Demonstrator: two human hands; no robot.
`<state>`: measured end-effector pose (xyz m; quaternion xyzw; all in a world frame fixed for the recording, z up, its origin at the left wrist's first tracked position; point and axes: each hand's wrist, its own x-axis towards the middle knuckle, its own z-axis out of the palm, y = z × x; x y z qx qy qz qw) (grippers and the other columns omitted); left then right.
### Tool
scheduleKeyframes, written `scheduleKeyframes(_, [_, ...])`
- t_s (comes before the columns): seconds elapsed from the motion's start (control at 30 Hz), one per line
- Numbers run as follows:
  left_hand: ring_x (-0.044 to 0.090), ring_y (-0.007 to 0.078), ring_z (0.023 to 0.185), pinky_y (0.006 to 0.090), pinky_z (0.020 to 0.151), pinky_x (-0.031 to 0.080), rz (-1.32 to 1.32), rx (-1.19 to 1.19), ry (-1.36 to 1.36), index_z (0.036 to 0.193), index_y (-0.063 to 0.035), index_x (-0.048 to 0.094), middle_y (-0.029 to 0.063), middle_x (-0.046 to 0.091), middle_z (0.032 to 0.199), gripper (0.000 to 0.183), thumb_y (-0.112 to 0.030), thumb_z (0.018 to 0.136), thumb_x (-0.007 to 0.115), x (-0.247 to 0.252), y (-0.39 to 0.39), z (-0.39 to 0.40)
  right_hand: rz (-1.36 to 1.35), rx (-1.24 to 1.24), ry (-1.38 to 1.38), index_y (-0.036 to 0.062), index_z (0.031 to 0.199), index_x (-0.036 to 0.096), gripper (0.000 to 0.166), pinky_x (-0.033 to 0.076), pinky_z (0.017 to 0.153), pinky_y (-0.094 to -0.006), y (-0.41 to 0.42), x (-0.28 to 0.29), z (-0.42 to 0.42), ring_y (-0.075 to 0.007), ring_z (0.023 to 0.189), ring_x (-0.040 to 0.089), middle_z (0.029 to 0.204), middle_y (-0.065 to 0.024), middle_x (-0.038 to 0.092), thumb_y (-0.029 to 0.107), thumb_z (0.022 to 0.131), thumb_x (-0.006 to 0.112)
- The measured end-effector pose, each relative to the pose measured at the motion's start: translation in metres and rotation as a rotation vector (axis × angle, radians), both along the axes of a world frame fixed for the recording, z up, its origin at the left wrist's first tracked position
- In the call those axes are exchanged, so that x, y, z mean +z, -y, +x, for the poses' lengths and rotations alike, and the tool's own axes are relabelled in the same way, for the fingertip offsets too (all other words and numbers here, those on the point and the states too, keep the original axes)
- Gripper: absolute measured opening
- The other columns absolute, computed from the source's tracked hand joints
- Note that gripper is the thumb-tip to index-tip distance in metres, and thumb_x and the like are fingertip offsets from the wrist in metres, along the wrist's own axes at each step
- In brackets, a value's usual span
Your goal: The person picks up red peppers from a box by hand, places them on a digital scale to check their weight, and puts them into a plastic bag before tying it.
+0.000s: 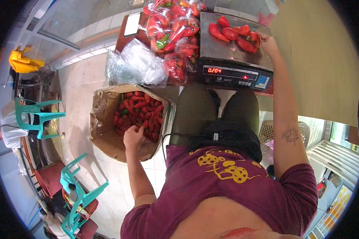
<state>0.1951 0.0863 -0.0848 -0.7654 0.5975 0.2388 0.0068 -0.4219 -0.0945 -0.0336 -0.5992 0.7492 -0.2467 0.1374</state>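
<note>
My left hand [133, 137] reaches into an open cardboard box [103, 125] on the floor. Its fingers are bent over a pile of red peppers [140, 104]; whether one is pinched between them is hard to see. On the metal pan of a digital scale [215, 55] lie several red peppers [229, 33], loosely grouped. My right hand [268, 44] is at the right side of that group, fingertips against a red pepper with a green stem [254, 38]. Its grip is partly hidden. Red digits glow on the scale's display.
Knotted clear bags of peppers [184, 27] crowd the low table left of the scale. Nearer are loose clear plastic bags [140, 62], with a phone [132, 24] behind. A wooden panel [314, 59] stands at right. Green plastic chairs [82, 191] and other people occupy the left side.
</note>
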Motion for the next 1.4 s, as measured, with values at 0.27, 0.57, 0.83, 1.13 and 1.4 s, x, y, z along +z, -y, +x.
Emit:
scheduleKeyframes(0.27, [0.060,0.0346,0.074,0.0418,0.064,0.047,-0.053,-0.043,-0.045,0.070,-0.0044,0.061,0.0166,0.062,0.072,0.037,-0.041,0.073,0.059,-0.002,0.012,-0.011,-0.095,-0.138,0.091,0.0050,0.114,0.055,0.038,0.044,0.084,-0.0286,-0.011,0.001,0.004,-0.0189,0.097,0.058,0.107,-0.0137,0.060,0.002,0.076,0.051])
scheduleKeyframes(0.57, [0.060,0.0351,0.083,0.0436,0.070,0.047,0.137,-0.110,0.076,0.090,-0.0072,0.058,0.0184,0.062,0.084,0.035,-0.040,0.077,0.054,-0.027,0.015,-0.011,-0.188,-0.099,0.145,0.0058,0.109,0.059,0.032,0.046,0.080,-0.0285,-0.029,-0.014,-0.015,-0.0169,0.091,0.060,0.101,-0.0121,0.063,0.011,0.077,0.058])
scheduleKeyframes(0.83, [0.057,0.0346,0.098,0.0433,0.081,0.047,0.466,-0.193,0.325,0.102,-0.0069,0.055,0.0183,0.060,0.103,0.035,-0.033,0.078,0.051,-0.138,0.012,0.025,-0.190,-0.032,0.037,0.0083,0.106,0.060,0.031,0.046,0.080,-0.0309,-0.030,0.010,0.005,-0.0233,0.089,0.060,0.104,-0.0121,0.061,0.014,0.076,0.060])
scheduleKeyframes(1.13, [0.054,0.0344,0.102,0.0459,0.085,0.044,0.499,-0.243,0.182,0.113,-0.0116,0.053,0.0195,0.057,0.108,0.045,-0.038,0.077,0.049,-0.104,0.018,0.005,-0.123,0.101,0.010,0.0090,0.107,0.059,0.037,0.047,0.077,-0.0338,0.017,0.024,0.022,-0.0265,0.091,0.059,0.105,-0.0158,0.057,0.009,0.070,0.060])
scheduleKeyframes(1.4, [0.054,0.0354,0.102,0.0457,0.084,0.044,0.490,-0.211,0.096,0.115,-0.0212,0.051,0.0178,0.058,0.107,0.045,-0.045,0.077,0.049,-0.184,0.005,0.043,0.221,0.210,-0.287,0.0028,0.109,0.056,0.048,0.047,0.077,-0.0337,0.063,0.021,0.042,-0.0282,0.087,0.060,0.100,-0.0201,0.059,0.011,0.063,0.068])
